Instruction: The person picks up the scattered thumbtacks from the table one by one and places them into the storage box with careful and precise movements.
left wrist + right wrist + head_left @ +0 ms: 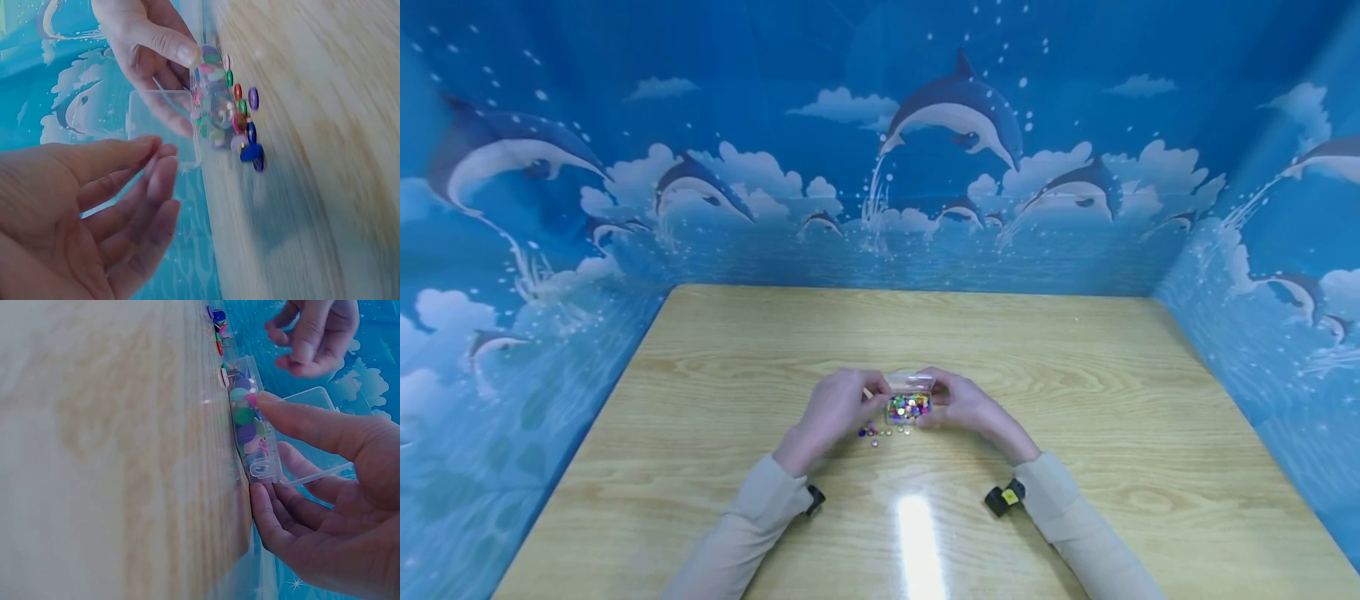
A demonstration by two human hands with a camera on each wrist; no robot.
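Note:
A small clear plastic box (908, 410) full of colourful thumbtacks sits on the table, its hinged lid (910, 382) raised at the back. My right hand (964, 407) holds the box at its right end, the thumb on the near side and fingers behind and below, as the right wrist view shows. Left of the box is my left hand (841, 407); in the left wrist view its thumb and fingertips (164, 172) are loosely bent close together, with no thumbtack visible between them. Loose thumbtacks (252, 152) lie on the table in front of the box, several colours among them.
The wood-grain table (760, 333) extends around both hands. Blue curtains with dolphins (955, 117) stand behind it and along both sides. A bright light reflection (921, 542) shows on the near tabletop. Dark wrist cameras (1003, 497) are strapped by the sleeves.

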